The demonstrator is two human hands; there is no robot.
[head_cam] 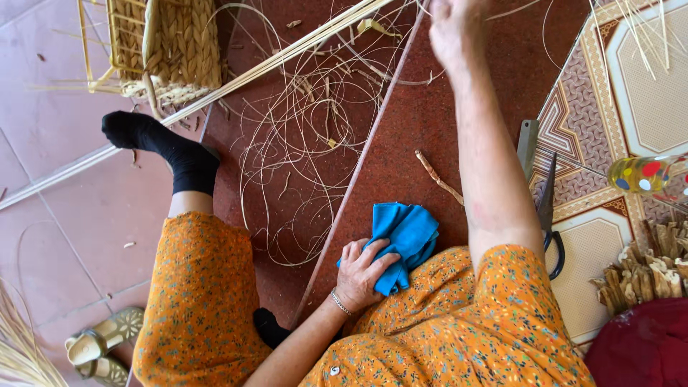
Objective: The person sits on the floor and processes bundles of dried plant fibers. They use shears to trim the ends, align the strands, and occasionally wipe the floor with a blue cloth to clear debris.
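Orange flowered cloth [459,330] covers the lap where left hand [360,274] clenches a soft, light folded blue rag [405,240], best gripped by its bunched folds; right hand [453,29] reaches away, fingers cropped, grip untellable.

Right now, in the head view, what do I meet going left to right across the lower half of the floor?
Pale sandals → black sock → left hand gripping the blue cloth → scissors → bundle of cut reed pieces.
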